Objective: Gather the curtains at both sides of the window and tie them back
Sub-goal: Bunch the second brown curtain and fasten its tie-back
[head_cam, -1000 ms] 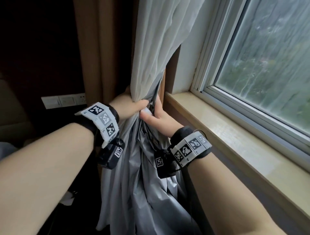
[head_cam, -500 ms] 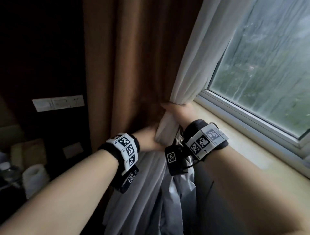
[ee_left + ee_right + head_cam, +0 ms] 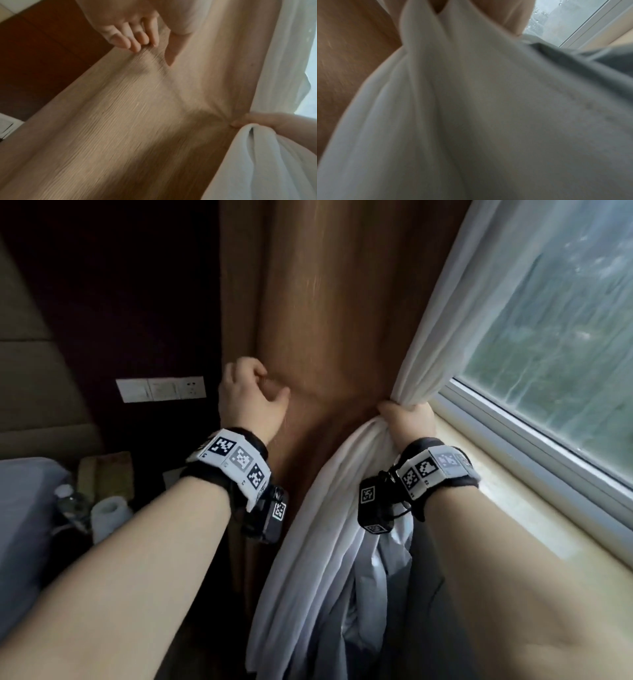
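A brown curtain [image 3: 325, 337] hangs in the corner, with a white sheer curtain [image 3: 445, 344] to its right by the window. My right hand [image 3: 407, 419] grips the bunched white sheer curtain [image 3: 471, 108] at sill height; grey lining [image 3: 376, 577] hangs below the fist. My left hand [image 3: 250, 395] is at the brown curtain's left edge. In the left wrist view its loosely curled fingertips [image 3: 137, 44] touch the brown curtain [image 3: 137, 115], and the thumb stands apart from them. My right hand [image 3: 257, 121] shows there too, holding the white fabric.
The window [image 3: 555, 337] and its beige sill [image 3: 513, 518] run along the right. A switch and socket panel [image 3: 161, 389] is on the dark wall to the left. Below it stand a bottle [image 3: 68, 501] and a white roll [image 3: 109, 515] beside a grey bed [image 3: 20, 525].
My left hand has let go of the white bunch and moved up and left to the brown curtain's edge. My right hand keeps hold of the white curtain near the sill.
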